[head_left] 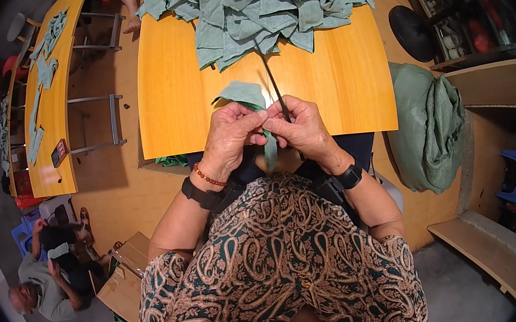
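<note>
In the head view, the left hand [223, 133] is closed in a pinch, with its thumb and finger holding a small green cloth [241, 93]. The right hand [302, 128] is just beside it. It is pinched shut on the cloth too, and the tips of the 2 hands are very close. A thin black stick [272, 78] runs up past the right hand's fingers, but I can't tell how tightly it is held.

The cloth is between the 2 hands, near the front edge of a yellow table [338, 89]. Its wide part sticks up by the left hand. A thin green strip [271, 153] hangs below the fingers, and I can't tell if it is part of the same cloth.

At the far end of the table is a big messy pile of green cloths [267, 9]. A red bead bracelet [210, 175] is around the left wrist. A big green sack [421, 125] sits on the floor to the right. On the left is another yellow table [65, 118] with more cloth on it. Lower down, a person [47, 277] sits near a brown box [118, 292]
</note>
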`<action>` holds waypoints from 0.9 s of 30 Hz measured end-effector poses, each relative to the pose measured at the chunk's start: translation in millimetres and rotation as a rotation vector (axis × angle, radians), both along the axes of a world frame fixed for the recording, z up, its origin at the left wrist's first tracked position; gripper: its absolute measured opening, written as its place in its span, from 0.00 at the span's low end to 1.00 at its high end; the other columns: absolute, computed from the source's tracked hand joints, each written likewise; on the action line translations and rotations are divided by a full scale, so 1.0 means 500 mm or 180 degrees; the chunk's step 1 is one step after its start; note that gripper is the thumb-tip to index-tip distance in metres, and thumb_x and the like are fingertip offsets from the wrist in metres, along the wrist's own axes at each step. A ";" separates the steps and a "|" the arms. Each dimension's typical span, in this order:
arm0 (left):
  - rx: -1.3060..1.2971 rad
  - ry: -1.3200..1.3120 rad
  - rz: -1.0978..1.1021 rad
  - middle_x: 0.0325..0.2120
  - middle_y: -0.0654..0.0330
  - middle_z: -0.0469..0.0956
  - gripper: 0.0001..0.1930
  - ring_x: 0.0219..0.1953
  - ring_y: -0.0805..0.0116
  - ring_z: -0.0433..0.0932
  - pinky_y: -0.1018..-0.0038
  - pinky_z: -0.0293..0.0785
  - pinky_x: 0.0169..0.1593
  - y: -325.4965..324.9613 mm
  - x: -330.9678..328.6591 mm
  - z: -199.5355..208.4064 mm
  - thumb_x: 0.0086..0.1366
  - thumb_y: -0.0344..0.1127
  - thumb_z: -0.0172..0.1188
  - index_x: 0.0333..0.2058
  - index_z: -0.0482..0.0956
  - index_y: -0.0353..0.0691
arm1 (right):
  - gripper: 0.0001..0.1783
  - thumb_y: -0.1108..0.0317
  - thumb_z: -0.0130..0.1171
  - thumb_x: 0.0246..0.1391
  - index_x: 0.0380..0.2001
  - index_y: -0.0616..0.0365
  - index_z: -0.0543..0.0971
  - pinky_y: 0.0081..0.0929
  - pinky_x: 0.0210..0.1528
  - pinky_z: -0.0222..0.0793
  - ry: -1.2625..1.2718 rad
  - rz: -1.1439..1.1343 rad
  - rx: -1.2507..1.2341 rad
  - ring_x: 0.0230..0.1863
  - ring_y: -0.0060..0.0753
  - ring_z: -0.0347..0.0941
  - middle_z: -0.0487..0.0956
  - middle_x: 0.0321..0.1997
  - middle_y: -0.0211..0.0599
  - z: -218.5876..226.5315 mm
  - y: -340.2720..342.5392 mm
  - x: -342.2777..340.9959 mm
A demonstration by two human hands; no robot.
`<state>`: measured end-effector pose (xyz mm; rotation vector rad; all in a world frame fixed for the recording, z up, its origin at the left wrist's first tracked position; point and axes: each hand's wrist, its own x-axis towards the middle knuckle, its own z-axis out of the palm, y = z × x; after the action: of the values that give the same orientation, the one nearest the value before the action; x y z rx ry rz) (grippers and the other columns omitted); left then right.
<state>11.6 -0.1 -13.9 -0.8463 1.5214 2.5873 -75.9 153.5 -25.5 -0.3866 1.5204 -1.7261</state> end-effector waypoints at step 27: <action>0.1162 0.0890 -0.0038 0.44 0.57 0.78 0.18 0.47 0.68 0.78 0.70 0.75 0.52 0.012 0.011 0.003 0.65 0.32 0.60 0.52 0.71 0.35 | 0.10 0.66 0.58 0.61 0.35 0.63 0.78 0.11 0.24 0.60 0.0135 0.0277 -0.0119 0.23 0.09 0.65 0.74 0.26 0.22 0.037 0.037 -0.009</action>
<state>17.0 6.1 -12.4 -0.4542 1.0324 2.9372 -80.4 171.9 -6.9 -0.5041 1.4811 -1.6897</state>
